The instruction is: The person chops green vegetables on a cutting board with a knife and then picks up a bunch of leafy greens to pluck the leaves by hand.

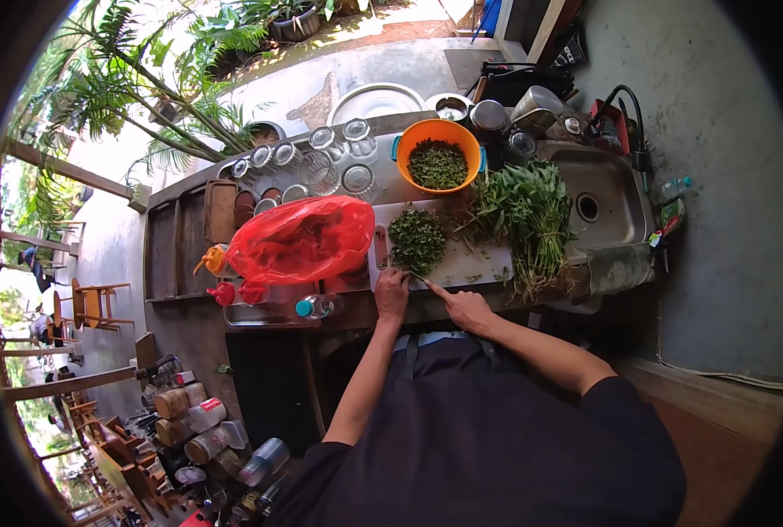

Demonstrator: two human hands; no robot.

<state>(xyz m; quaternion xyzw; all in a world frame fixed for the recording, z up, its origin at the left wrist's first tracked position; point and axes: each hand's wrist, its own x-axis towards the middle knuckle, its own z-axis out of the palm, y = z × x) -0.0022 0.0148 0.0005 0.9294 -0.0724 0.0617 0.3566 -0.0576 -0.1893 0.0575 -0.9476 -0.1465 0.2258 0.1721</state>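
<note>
A white cutting board lies on the counter before me, with a heap of chopped green leaves on its left half. My left hand is at the board's near left edge, its fingers bent together against the near side of the heap. Whatever is between those fingers is too small to make out. My right hand is closed with the index finger stretched forward along what looks like a knife. Only a thin, dark stretch of it shows between the hands. Uncut leafy greens with roots lie on the right.
Behind the board stands an orange bowl holding chopped greens. A red plastic bag, glass jars, sauce bottles and a teal-capped bottle are on the left. The metal sink is at the right.
</note>
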